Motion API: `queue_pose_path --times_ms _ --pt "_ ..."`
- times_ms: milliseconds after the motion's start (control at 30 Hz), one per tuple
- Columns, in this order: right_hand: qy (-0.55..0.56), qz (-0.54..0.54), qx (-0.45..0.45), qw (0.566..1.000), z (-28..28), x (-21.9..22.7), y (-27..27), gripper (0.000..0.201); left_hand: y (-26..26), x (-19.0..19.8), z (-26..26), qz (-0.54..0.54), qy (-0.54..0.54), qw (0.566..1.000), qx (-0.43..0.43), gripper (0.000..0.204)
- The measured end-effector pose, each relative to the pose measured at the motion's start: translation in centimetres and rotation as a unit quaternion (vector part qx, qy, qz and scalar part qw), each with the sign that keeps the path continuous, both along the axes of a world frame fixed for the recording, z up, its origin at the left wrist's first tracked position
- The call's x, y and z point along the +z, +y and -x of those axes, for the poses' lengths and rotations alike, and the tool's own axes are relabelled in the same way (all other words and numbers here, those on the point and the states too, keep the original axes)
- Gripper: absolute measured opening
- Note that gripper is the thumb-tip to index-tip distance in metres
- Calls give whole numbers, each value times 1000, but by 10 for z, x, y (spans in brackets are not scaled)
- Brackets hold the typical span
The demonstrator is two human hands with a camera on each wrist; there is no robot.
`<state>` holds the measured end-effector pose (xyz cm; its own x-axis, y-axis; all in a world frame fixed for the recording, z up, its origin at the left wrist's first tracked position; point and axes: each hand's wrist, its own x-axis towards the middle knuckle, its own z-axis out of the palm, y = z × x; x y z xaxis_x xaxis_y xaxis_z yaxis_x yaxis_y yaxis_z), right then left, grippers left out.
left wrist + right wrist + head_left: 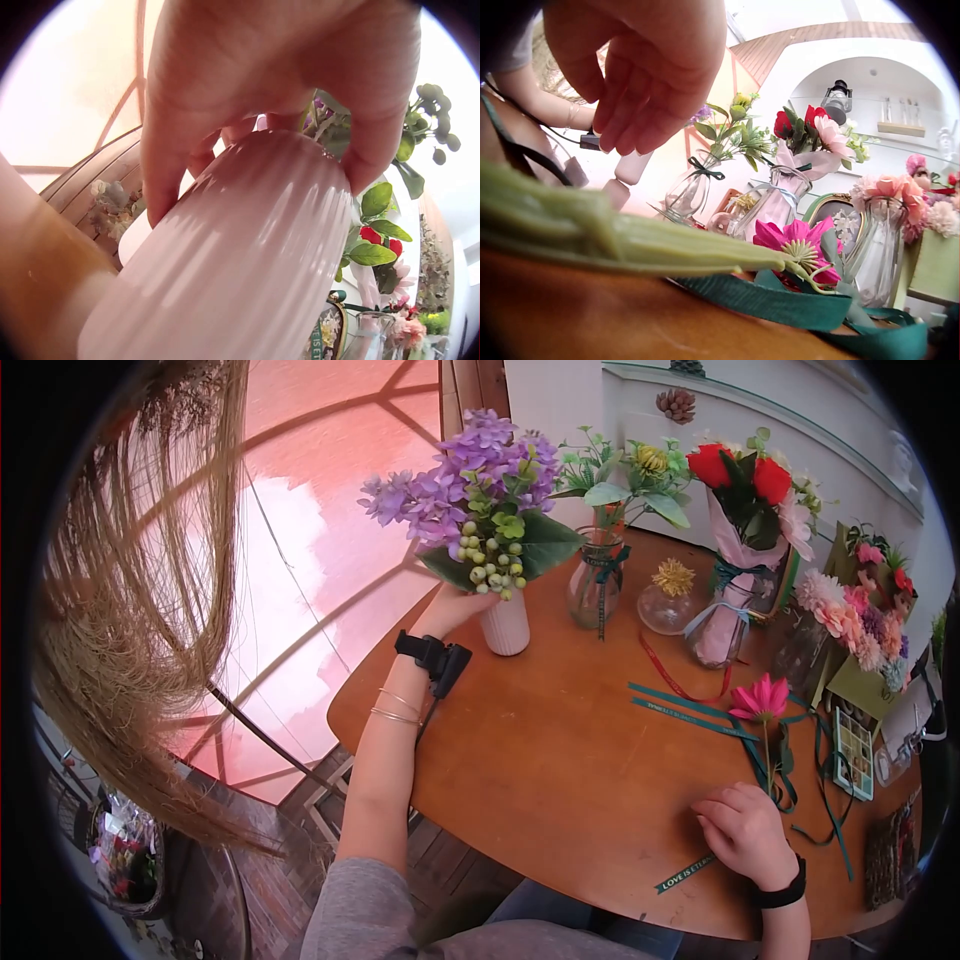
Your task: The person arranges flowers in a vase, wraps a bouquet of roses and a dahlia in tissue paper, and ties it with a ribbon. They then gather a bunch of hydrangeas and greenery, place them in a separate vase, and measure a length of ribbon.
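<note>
My left hand [455, 610] grips a ribbed pale pink vase [507, 632] near its top, at the table's far left edge. Lilac blossoms [490, 465], large green leaves and green berries [495, 565] rise out of the vase. In the left wrist view, thumb and fingers curl round the top of the vase [232, 255]. Close over the table's near right side, my right hand [745, 830] hangs loosely curled and holds nothing. Beyond it lies a magenta flower [762, 698], whose thick green stem [630, 232] crosses the right wrist view. A printed green ribbon [684, 875] lies partly under the right hand.
Behind stand a glass vase of greenery [595, 595], a round glass bottle [668, 610] and a wrapped rose bouquet [735, 550]. Green ribbons [690, 712], a red ribbon [680, 682] and a small compartment box [853, 750] lie on the wooden table [540, 760].
</note>
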<state>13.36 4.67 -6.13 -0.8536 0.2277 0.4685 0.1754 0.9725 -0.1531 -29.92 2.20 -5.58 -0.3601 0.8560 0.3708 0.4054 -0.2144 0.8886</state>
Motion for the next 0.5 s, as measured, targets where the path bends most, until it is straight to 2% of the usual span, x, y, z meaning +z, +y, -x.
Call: queue_pose_path --times_ms 200,333,500 --pt "-3 1 -5 1000 0 -1 0 14 6 -6 2 -25 14 1000 -10 52" --pt "-2 -2 -7 1000 -1 -1 0 14 1 -1 -9 -5 20 1000 -3 50" --pt "-14 -3 -16 1000 -2 -1 0 11 5 -7 -6 -26 -11 1000 12 47"
